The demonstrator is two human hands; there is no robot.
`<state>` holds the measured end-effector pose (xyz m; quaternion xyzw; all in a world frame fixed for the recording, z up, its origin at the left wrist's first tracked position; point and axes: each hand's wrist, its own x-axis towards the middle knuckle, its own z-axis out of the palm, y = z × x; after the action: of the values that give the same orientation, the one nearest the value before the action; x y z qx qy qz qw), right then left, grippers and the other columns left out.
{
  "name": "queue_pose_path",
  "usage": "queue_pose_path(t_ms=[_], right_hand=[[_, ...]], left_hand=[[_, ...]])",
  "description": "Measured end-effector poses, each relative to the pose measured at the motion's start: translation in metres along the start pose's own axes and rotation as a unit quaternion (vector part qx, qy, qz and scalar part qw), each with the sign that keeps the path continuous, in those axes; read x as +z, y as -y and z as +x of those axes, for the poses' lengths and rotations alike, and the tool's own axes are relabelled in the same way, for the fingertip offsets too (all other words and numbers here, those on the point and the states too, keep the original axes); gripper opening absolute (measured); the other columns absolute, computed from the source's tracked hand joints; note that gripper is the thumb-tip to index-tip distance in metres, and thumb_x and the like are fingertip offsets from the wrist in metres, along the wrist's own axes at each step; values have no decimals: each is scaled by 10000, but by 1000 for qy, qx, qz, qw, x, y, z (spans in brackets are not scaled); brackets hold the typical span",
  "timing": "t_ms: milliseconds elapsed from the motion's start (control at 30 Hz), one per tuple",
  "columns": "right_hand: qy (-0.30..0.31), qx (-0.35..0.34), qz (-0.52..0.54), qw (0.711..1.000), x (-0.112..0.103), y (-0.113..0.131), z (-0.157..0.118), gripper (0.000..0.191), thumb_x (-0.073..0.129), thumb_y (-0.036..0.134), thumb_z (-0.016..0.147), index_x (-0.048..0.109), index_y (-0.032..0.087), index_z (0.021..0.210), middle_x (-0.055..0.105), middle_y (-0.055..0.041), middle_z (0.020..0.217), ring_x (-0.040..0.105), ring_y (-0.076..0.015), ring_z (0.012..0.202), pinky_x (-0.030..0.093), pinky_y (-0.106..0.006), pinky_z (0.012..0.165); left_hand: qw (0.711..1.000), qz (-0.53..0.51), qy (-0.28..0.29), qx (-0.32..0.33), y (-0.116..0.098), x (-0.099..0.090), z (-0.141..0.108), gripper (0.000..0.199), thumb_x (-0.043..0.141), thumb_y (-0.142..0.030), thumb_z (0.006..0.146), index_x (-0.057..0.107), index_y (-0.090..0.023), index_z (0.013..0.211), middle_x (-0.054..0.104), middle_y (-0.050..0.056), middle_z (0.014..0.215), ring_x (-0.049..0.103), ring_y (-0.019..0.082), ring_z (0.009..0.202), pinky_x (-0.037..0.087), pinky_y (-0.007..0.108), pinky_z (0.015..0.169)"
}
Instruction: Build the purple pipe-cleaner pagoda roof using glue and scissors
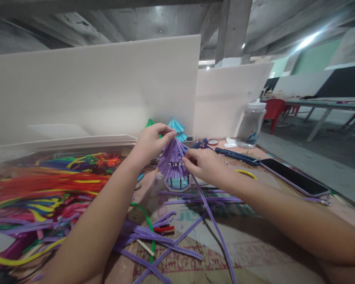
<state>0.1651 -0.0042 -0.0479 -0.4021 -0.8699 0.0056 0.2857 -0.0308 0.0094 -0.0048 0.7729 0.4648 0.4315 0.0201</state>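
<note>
A small purple pagoda model, with two tiers of pipe-cleaner roof over a pale blue windowed base, stands upright on the work surface. At its peak, the fingertips of my left hand are pinched on the roof's tip. My right hand is closed at the roof's right side, its thumb and fingertip together. From beneath those fingers a long purple pipe cleaner trails down toward me; the held end is hidden. Behind the model are a blue pagoda roof and a partly covered green one.
Coloured pipe cleaners are heaped at left, with loose purple ones in front. To the right lie a dark blue-handled tool, a phone and a yellow piece. A clear bottle stands behind. White boards wall the back.
</note>
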Motion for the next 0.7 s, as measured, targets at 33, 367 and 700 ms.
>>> queue_pose_path(t_ms=[33,367,700], right_hand=[[4,-4,2,1000,0,1,0,238,509,284,943,631,169,773,625,-8,651,479,-110,568,226,-270,574],[59,-5,48,997,-1,1,-3,330,490,344,963,646,168,731,636,-20,664,517,-130,604,260,-269,566],[126,37,135,982,6,1,3,272,505,237,926,614,174,685,546,28,553,501,-120,562,284,-252,566]], left_hand=[[1000,0,0,0,0,0,0,262,583,-371,885,725,-153,909,729,58,875,630,183,784,490,308,806],[1000,-12,0,1,5,-1,1,277,580,-379,885,729,-149,925,738,64,888,646,193,810,493,308,807],[1000,-6,8,-4,6,-1,1,272,578,-385,886,720,-158,932,743,61,903,653,195,813,491,311,794]])
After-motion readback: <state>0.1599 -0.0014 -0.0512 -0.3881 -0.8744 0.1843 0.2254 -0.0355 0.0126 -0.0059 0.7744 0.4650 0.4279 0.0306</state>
